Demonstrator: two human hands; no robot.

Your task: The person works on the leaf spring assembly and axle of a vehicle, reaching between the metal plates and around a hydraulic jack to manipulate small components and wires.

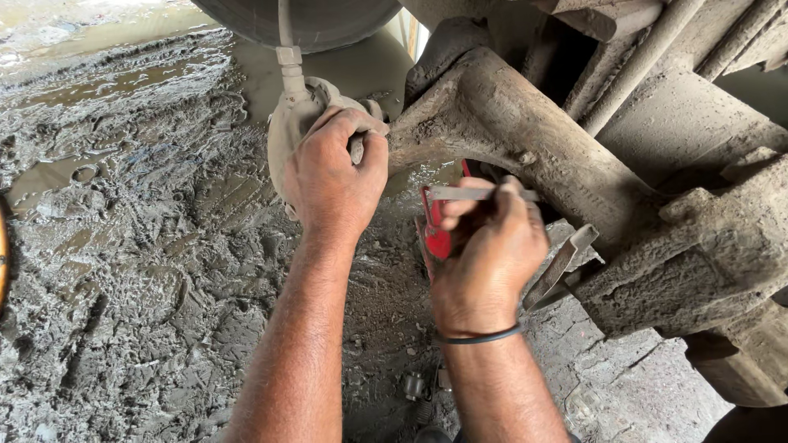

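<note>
Head view, left hand: the left hand (332, 176) is wrapped over the rounded, mud-caked grey metal housing (287, 135) at the end of the axle, its fingers (361, 123) curled tight around the housing's right edge.
Head view, right hand: the right hand (488, 246) sits just right of the left one, its fingers (464, 205) pinched closed on a thin flat grey metal strip (484, 194) that lies level and points right towards the beam.
Red part: a small red metal piece (435, 230) stands upright just left of the right hand, touching its fingertips, in the gap under the beam.
Wrist: a thin black band (480, 336) rings the right wrist.
Housing fitting: a pale threaded metal fitting with a thin rod (289, 61) rises from the top of the housing towards the far edge.
Beam: a thick, dirt-crusted brown metal beam (509, 123) slants from the housing down to the right, above both hands.
Bracket: a bent grey metal bracket (566, 262) juts out just right of the right hand, below the beam.
Tyre: the dark curved underside of a tyre (328, 20) shows at the far top.
Ground: wet, rutted grey mud (123, 205) covers the left side, with a puddle at far left.
Small object: a little round metal piece (413, 385) lies on the ground near, between the two forearms.
</note>
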